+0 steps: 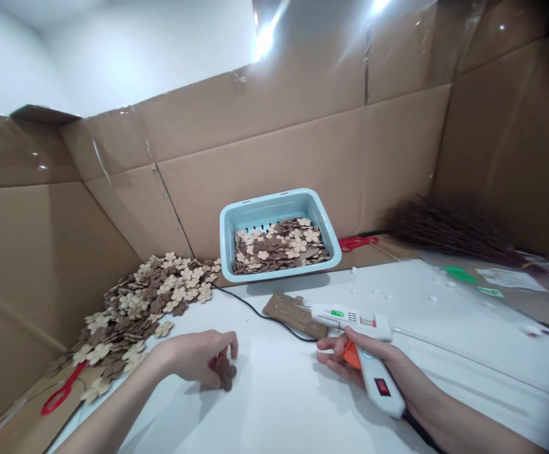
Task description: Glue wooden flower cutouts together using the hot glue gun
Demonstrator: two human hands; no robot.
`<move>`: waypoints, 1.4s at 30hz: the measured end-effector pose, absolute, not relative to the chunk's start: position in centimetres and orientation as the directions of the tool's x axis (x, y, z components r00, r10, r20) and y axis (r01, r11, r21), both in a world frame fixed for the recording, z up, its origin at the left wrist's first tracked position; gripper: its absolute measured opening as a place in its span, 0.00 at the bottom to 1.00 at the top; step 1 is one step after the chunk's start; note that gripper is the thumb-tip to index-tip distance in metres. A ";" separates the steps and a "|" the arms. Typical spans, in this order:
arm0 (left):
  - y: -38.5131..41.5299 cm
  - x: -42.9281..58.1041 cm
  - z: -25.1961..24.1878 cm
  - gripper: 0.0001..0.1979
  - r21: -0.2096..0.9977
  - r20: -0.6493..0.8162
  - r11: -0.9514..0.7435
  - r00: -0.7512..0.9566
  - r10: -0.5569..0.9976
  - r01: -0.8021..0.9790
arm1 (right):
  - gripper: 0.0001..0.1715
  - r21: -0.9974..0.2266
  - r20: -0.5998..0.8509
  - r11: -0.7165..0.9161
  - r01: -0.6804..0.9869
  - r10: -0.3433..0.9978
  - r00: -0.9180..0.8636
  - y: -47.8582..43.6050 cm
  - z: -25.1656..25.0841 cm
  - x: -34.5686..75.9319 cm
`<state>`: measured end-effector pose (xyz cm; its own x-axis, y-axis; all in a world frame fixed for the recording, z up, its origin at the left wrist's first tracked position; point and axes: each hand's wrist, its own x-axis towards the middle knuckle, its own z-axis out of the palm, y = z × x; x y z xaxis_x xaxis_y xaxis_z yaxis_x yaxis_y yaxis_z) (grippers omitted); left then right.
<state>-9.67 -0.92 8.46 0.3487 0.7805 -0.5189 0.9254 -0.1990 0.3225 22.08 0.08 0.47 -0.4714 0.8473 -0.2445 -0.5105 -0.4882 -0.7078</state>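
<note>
Pinched brown flower (pixel 227 373), likely light and pliable, at edge between left hand (pixel 202 358) fingers; clasped glue gun (pixel 352 318) in right hand (pixel 399 364) fingers.

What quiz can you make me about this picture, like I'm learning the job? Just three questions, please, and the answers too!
1. True or false: the basket holds both brown and cream flowers.
2. What colour is the flower at the left hand?
3. What does the right hand hold?
a) the basket
b) the glue gun
c) a flower

Key:
1. True
2. Brown
3. b
</note>
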 end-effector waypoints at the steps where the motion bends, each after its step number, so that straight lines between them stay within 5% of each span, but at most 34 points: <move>1: -1.0 -9.5 8.6 0.18 0.332 -0.507 -0.227 0.376 0.776 0.915 | 0.18 -0.704 -0.251 -0.493 -0.511 0.846 -0.470 0.1 0.4 22.1; 4: -1.0 -9.1 8.7 0.07 0.401 -0.486 -0.259 0.444 0.752 0.879 | 0.18 -0.683 -0.277 -0.518 -0.514 0.836 -0.474 0.3 0.1 22.0; 8: -0.3 -9.3 8.5 0.11 0.496 -0.417 -0.179 0.414 0.809 0.850 | 0.17 -0.677 -0.282 -0.529 -0.511 0.828 -0.484 0.7 -0.1 22.1; 15: 2.0 -11.4 8.0 0.14 0.498 0.222 -0.349 0.272 0.936 0.794 | 0.15 -0.701 -0.228 -0.486 -0.522 0.846 -0.481 1.5 0.6 22.8; 20: 3.2 -14.0 8.4 0.13 0.583 0.454 -0.317 0.024 0.891 0.748 | 0.16 -0.705 -0.221 -0.457 -0.542 0.868 -0.445 1.5 2.7 23.7; 27: 2.9 -15.9 13.0 0.15 0.335 0.818 -0.301 -0.117 0.563 0.893 | 0.17 -0.796 -0.132 -0.311 -0.519 0.926 -0.353 1.4 5.1 24.3; 31: 2.6 -15.5 14.9 0.24 0.371 0.898 -0.338 -0.241 0.369 0.865 | 0.17 -0.816 -0.102 -0.298 -0.495 0.918 -0.384 1.8 4.0 24.3; 42: 2.1 -16.7 14.7 0.17 0.363 0.927 -0.341 -0.301 0.222 0.867 | 0.20 -0.815 -0.150 -0.371 -0.444 0.876 -0.458 2.0 0.3 23.7</move>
<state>-16.67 2.08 14.68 -0.3008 0.2221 0.9275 0.8673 -0.3408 0.3629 23.71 2.04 0.29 -0.4579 0.8763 -0.1497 -0.4444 -0.3714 -0.8152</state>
